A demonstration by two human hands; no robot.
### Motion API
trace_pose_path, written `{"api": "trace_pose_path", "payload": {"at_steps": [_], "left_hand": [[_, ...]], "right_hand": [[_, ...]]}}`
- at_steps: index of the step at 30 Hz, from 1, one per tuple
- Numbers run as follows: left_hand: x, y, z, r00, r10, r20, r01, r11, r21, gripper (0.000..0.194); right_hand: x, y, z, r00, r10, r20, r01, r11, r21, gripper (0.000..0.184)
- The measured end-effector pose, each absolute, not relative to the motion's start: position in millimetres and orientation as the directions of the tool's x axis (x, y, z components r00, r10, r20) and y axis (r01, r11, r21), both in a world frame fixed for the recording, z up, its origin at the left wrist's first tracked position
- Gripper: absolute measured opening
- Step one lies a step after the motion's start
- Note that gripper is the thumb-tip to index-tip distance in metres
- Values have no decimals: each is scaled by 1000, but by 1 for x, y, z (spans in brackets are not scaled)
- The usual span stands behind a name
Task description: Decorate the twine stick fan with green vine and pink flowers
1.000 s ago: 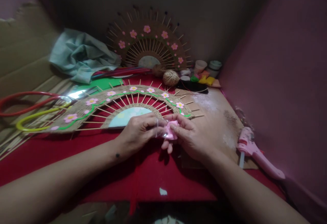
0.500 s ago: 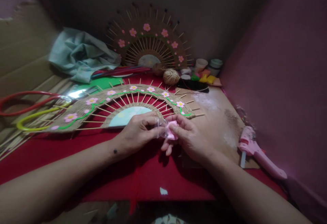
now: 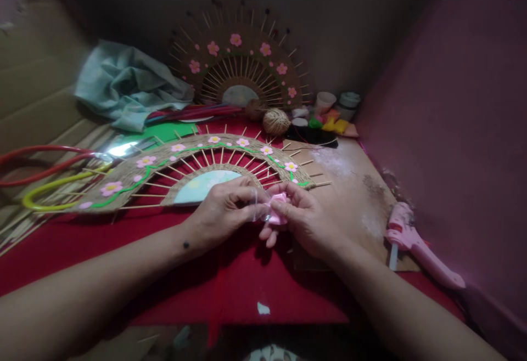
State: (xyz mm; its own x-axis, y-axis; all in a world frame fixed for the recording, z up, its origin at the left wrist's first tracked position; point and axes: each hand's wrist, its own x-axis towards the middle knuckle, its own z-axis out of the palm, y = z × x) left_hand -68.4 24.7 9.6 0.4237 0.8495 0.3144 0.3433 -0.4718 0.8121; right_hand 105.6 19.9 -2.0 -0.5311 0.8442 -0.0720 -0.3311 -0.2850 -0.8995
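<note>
My left hand (image 3: 224,213) and my right hand (image 3: 302,218) meet over the red cloth (image 3: 123,240), both pinched on a small lump of pink clay in clear plastic wrap (image 3: 275,210). The left fingers grip the wrap's edge; the right fingers close round the pink lump. Just behind them lies a fan-shaped jute and stick piece (image 3: 197,163) with pink flowers, a green vine and a pale blue centre.
A second flowered fan (image 3: 242,70) stands against the back wall. A twine ball (image 3: 275,121), small pots and coloured clay pieces (image 3: 333,117) sit behind. A pink glue gun (image 3: 415,248) lies at right, a teal cloth (image 3: 127,86) and red and yellow hoops (image 3: 49,174) at left.
Both hands have stayed together on the pink lump, the fingers shifting slightly on the wrap. The view has tipped down a little.
</note>
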Motion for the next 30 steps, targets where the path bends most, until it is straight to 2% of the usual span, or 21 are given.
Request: {"api": "trace_pose_path", "payload": {"at_steps": [4,7,11,14,18,30], "left_hand": [[-68,25,12,442,839,318,353,-488,798,12],[-68,24,18,444,858,259,310,-418,854,13],[-72,25,29,490,871,26,145,-111,983,14],[-79,33,33,427,902,-66,-35,89,995,9],[-85,43,35,281,957,-75,-230,143,963,7],[-86,38,34,425,900,-97,-259,223,940,16]], "right_hand": [[104,22,-4,-469,877,-107,-339,-291,-895,28],[103,22,-4,-425,899,-104,-365,-275,-889,24],[105,22,-1,-361,928,-92,-404,-244,-882,24],[110,24,1,-270,957,-107,-431,-219,-875,23],[114,26,1,-236,964,-119,-452,-218,-865,21],[115,26,3,-265,957,-122,-449,-234,-862,24]]}}
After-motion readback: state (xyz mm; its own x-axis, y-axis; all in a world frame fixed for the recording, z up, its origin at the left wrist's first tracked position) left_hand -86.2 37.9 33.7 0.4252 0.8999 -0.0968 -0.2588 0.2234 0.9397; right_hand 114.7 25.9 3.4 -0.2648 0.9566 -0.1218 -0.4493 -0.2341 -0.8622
